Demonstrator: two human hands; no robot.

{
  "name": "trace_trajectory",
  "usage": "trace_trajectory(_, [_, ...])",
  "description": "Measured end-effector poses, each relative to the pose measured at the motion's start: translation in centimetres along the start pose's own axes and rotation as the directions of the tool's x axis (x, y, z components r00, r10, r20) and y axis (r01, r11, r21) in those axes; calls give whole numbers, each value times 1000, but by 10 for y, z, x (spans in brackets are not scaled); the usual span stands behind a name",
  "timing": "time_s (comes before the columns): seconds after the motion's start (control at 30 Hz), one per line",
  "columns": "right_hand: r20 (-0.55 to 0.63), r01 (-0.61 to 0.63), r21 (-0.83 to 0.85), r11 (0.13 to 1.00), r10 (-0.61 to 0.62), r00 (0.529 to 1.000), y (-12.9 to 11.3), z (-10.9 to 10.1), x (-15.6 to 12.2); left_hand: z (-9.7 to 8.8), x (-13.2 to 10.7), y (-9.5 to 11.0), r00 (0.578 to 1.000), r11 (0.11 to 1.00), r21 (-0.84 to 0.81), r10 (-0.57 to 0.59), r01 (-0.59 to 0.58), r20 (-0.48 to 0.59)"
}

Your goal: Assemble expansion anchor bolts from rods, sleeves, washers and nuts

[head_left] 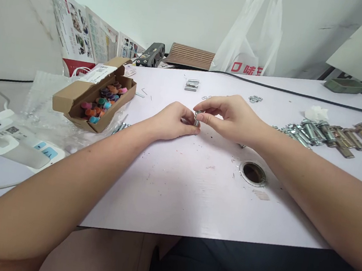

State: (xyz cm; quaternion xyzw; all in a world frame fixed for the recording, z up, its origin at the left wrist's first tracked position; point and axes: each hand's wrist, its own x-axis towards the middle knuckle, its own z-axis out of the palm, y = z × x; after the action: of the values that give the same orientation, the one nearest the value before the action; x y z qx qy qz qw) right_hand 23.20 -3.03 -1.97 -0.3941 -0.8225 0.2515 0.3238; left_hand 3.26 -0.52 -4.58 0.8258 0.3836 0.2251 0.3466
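Near the middle of the table, my left hand [176, 122] is closed around a short silver metal cylinder [196, 122], which stands upright between thumb and fingers. My right hand [226, 115] meets it from the other side, thumb and forefinger pinching a small metal ring [197, 112] at the cylinder's top. Whether the ring is a nut or a washer cannot be made out. Behind the hands lie several silver metal sleeves [191, 85] side by side. A small pile of washers [255, 99] sits farther right, and a few loose rings [206, 98] are partly behind my right hand.
Several silver and brass-coloured bolts [326, 133] lie in a row at right. A cardboard box [72, 93] of colourful pieces stands left, near a power strip [24, 149]. A round table hole [253, 173] is beside my right forearm; a plastic bag [247, 50] stands behind.
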Motion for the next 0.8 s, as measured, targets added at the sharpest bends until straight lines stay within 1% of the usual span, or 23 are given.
trace_trajectory(0.13, [-76, -58, -110, 992, 50, 996, 4, 2, 0, 0, -1, 4, 1000, 1000, -11, -20, 19, -11])
trace_trajectory(0.3, [-49, 18, -152, 988, -25, 998, 6, -1, -5, -2, -1, 6, 999, 999, 15, -35, 35, -10])
trace_trajectory(0.4, [-117, -48, -176, 983, 28, 993, 2, -4, -8, -1, -2, 5, 999, 999, -6, -45, 45, -8])
trace_trajectory(0.47, [-166, -76, -140, 987, 52, 985, -2, -5, -9, -1, -2, 4, 999, 999, -18, -48, 48, -5])
trace_trajectory(0.5, [-163, -62, -107, 992, 44, 986, -3, -4, -9, -1, -2, 4, 999, 999, -18, -44, 43, -4])
trace_trajectory(0.57, [-102, -20, -43, 999, 15, 995, -5, -3, -10, -1, -2, 3, 999, 999, -16, -33, 33, 5])
trace_trajectory(0.6, [-75, -17, -24, 1000, 15, 997, -6, -2, -11, -1, -2, 3, 999, 999, -15, -31, 31, 9])
trace_trajectory(0.63, [-76, -38, -18, 999, 37, 996, -7, -2, -11, -2, -2, 3, 999, 999, -16, -34, 34, 8])
trace_trajectory(0.67, [-100, -79, -18, 997, 77, 992, -7, -1, -11, -2, -2, 2, 999, 999, -18, -40, 41, 6])
trace_trajectory(0.73, [-188, -160, -5, 987, 156, 970, -7, -2, -12, -2, -2, 3, 998, 998, -20, -56, 56, 3])
trace_trajectory(0.77, [-218, -175, 15, 985, 174, 960, -6, -2, -12, -2, -3, 3, 998, 998, -19, -61, 61, 1])
trace_trajectory(0.8, [-219, -166, 37, 985, 170, 961, -6, -1, -12, -3, -3, 3, 998, 998, -17, -64, 64, -1])
